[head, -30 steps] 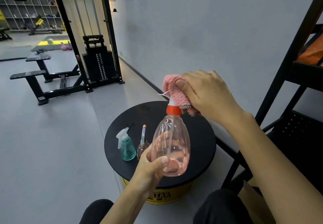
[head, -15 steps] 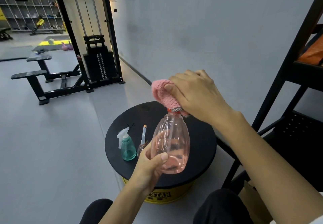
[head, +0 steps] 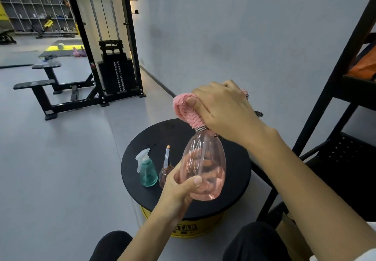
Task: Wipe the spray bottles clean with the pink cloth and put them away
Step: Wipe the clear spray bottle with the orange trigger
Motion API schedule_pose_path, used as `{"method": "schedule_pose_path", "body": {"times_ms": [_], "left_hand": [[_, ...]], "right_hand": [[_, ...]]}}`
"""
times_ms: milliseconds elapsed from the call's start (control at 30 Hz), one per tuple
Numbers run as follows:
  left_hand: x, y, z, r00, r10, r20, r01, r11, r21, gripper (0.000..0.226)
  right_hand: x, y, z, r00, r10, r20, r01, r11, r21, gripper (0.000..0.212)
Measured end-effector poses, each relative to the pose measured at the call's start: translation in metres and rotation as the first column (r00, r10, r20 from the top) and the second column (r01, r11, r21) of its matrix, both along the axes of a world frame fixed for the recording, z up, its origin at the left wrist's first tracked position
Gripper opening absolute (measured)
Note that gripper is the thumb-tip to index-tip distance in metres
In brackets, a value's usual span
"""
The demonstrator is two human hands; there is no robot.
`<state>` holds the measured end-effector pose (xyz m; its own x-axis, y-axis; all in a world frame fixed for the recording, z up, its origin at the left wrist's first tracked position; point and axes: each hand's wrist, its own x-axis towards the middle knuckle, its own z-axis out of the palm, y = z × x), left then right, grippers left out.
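Since a second before, the pink cloth (head: 188, 111) had come down over the top of the pink spray bottle (head: 205, 169), so the orange collar and white trigger seen then were covered. Three bottles were in view, with one cloth and two hands. The right hand (head: 223, 108) had its fingers (head: 205, 99) wrapped round the fluffy cloth, clasping it about the bottle's neck; a checkered trim showed at the cloth's lower edge. The left hand (head: 179, 187) gripped the lower body of that bottle, thumb in front and fingers curled behind, seen through the clear, pear-shaped plastic, and held it upright above the worktop (head: 238, 171). The other two stood on the worktop to the left: a teal spray bottle (head: 148, 169) with a white trigger, and just beside it a small brown bottle (head: 165, 171) with a long thin nozzle, its base partly hidden by the left hand. The worktop was a round, matte black disc on a yellow base (head: 183, 230). A black metal rack (head: 345, 118) stood close on the right, and a weight stack (head: 117, 73) and black benches (head: 40, 85) stood farther off on the grey floor.
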<state>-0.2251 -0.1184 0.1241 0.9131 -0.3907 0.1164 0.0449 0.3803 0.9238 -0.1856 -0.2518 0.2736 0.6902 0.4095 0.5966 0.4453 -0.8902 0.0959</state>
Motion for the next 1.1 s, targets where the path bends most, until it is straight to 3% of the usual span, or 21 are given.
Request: {"method": "schedule_pose_path", "body": {"times_ms": [167,267,433,533,700,800,867,1000,1100], "left_hand": [[0.001,0.009,-0.007,1.000,-0.009,-0.009,0.009,0.999,-0.038,0.084],[0.001,0.010,-0.006,1.000,-0.021,-0.013,0.021,1.000,-0.024,0.084],[0.002,0.003,0.000,0.999,-0.018,0.027,0.016,0.999,0.047,0.092],[0.000,-0.003,0.001,1.000,-0.022,0.012,0.022,0.999,0.029,0.095],[0.000,0.000,-0.004,1.000,-0.003,-0.014,0.004,1.000,0.003,0.103],[-0.001,0.005,-0.007,1.000,-0.008,-0.028,0.007,0.999,-0.033,0.091],[-0.001,0.007,-0.006,0.999,-0.007,-0.040,0.005,0.999,-0.032,0.095],[0.002,0.005,0.000,1.000,0.006,0.008,-0.006,0.999,0.034,0.095],[0.001,0.001,0.001,1.000,0.004,0.010,-0.005,0.998,0.061,0.102]], "right_hand": [[0.002,-0.026,0.000,0.999,-0.022,-0.050,0.028,0.990,0.135,0.068],[0.000,-0.034,0.000,0.994,-0.041,-0.100,0.059,0.982,0.178,0.056],[-0.005,-0.010,0.003,0.997,-0.062,-0.047,0.063,0.997,0.037,0.041],[-0.006,0.001,0.003,0.998,-0.039,-0.046,0.038,0.999,-0.028,0.047],[-0.002,-0.010,-0.002,1.000,-0.012,-0.015,0.013,0.998,0.069,0.058],[0.000,-0.023,-0.003,0.997,-0.051,-0.049,0.057,0.989,0.139,0.058],[-0.001,-0.029,-0.001,0.994,-0.077,-0.078,0.089,0.983,0.161,0.063],[-0.002,-0.021,0.000,0.994,-0.092,-0.062,0.100,0.985,0.141,0.041],[-0.002,-0.006,-0.001,0.998,-0.061,-0.003,0.061,0.995,0.072,0.046]]}}
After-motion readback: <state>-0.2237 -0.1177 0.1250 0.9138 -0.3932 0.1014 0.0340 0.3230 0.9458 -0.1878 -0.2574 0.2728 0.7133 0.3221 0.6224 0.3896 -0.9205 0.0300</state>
